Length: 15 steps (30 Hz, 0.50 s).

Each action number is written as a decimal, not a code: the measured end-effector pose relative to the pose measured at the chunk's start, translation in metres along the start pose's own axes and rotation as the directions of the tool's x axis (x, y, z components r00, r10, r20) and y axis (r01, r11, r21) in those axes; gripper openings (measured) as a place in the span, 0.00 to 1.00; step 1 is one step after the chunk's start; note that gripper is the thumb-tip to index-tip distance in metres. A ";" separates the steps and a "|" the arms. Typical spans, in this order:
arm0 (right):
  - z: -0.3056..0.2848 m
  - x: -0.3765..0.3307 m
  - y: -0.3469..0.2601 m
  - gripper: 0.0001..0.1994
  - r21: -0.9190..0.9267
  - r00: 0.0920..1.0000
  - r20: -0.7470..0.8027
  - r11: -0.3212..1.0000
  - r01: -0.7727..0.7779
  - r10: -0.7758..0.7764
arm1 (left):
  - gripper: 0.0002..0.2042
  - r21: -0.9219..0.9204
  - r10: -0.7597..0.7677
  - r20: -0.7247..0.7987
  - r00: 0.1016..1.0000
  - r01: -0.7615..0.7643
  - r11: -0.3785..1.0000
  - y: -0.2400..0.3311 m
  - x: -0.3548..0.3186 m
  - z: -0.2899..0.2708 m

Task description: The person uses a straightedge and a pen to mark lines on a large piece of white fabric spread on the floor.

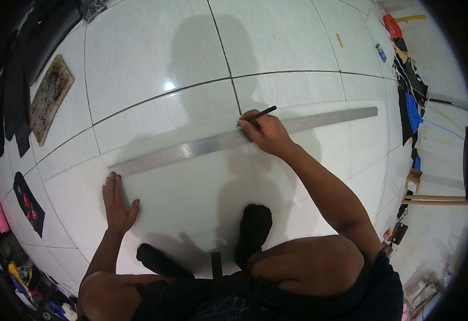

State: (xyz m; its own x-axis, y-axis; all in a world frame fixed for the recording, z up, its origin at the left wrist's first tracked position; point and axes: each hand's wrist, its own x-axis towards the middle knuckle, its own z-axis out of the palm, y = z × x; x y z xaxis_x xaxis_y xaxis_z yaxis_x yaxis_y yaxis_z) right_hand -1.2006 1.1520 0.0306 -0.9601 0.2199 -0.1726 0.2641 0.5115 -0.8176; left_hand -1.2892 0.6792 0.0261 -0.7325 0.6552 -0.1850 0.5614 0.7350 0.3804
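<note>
A long metal ruler (212, 148) lies aslant on a translucent white sheet (180, 187), its right end farther from the person than its left. Reaching across the ruler just right of its middle, the right hand (268, 132) grips a black pen (266, 111) between thumb and fingers, the pen's writing end beside the ruler's far edge, its exact contact too small to tell. At the ruler's left end, the left hand (118, 206) rests palm down and empty, thumb spread wide, fingertips against the metal. On the near side of the ruler, two feet in black socks (255, 224) stand on the sheet. Beyond the ruler stretches a white tiled floor (148, 43), where a small yellow stick (340, 40) and a small blue object (381, 52) lie past its right end. Left of the ruler are a stained board (51, 101) and, nearer the person, a black cloth piece (29, 204) with a red print.
</note>
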 end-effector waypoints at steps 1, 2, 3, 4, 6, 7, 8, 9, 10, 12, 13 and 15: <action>-0.002 -0.001 -0.005 0.11 -0.047 0.999 0.043 0.999 0.003 -0.001 | 0.41 0.002 -0.002 -0.001 1.000 0.002 1.000 -0.001 -0.001 0.000; -0.003 -0.001 -0.008 0.11 -0.094 0.996 0.086 0.996 0.009 -0.001 | 0.41 0.011 -0.001 -0.004 1.000 0.001 1.000 -0.003 -0.002 0.000; 0.000 0.001 -0.007 0.11 -0.092 0.996 0.087 0.996 0.011 -0.003 | 0.41 0.019 0.000 -0.007 1.000 0.000 1.000 -0.004 -0.004 0.000; 0.002 0.003 -0.005 0.10 -0.045 0.998 0.036 0.998 0.050 -0.049 | 0.41 0.016 0.004 -0.008 1.000 -0.003 1.000 -0.004 -0.003 0.000; 0.002 -0.001 -0.002 0.10 -0.005 0.996 -0.023 0.996 0.090 -0.090 | 0.41 0.040 0.007 0.010 1.000 -0.007 0.999 -0.004 -0.002 0.000; -0.001 -0.005 -0.001 0.09 0.040 0.998 -0.053 0.999 0.031 -0.029 | 0.41 0.037 0.010 0.005 1.000 -0.010 0.999 -0.003 -0.001 0.001; -0.003 -0.010 -0.001 0.09 0.087 0.996 -0.082 0.996 -0.027 0.034 | 0.41 0.032 0.016 0.003 1.000 -0.016 0.999 -0.003 0.001 0.001; 0.000 -0.014 0.007 0.11 -0.114 0.981 -0.055 0.978 0.177 -0.184 | 0.41 0.026 0.026 0.002 1.000 -0.026 0.999 -0.003 0.004 0.001; -0.005 -0.020 0.015 0.14 -0.317 0.925 0.017 0.875 0.365 -0.380 | 0.41 0.009 0.043 -0.006 0.999 -0.043 0.999 -0.003 0.003 0.001; 0.001 -0.027 0.003 0.16 -0.385 0.851 0.208 0.759 0.525 -0.483 | 0.41 -0.036 0.005 -0.071 0.997 -0.008 0.999 -0.013 -0.006 0.007; 0.003 -0.032 0.002 0.15 -0.415 0.846 0.257 0.737 0.534 -0.468 | 0.41 -0.078 0.005 -0.089 0.996 -0.012 0.997 -0.010 -0.008 0.009; 0.005 -0.027 -0.009 0.14 -0.461 0.850 0.232 0.716 0.524 -0.473 | 0.42 -0.121 -0.034 -0.113 0.993 0.020 0.992 -0.009 -0.012 0.005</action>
State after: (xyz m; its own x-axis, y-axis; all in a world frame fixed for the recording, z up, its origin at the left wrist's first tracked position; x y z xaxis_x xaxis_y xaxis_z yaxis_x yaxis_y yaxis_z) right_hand -1.1778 1.1379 0.0397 -0.9624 -0.2474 0.1125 -0.2717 0.8647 -0.4224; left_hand -1.2839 0.6657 0.0204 -0.7900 0.6058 -0.0944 0.4958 0.7218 0.4830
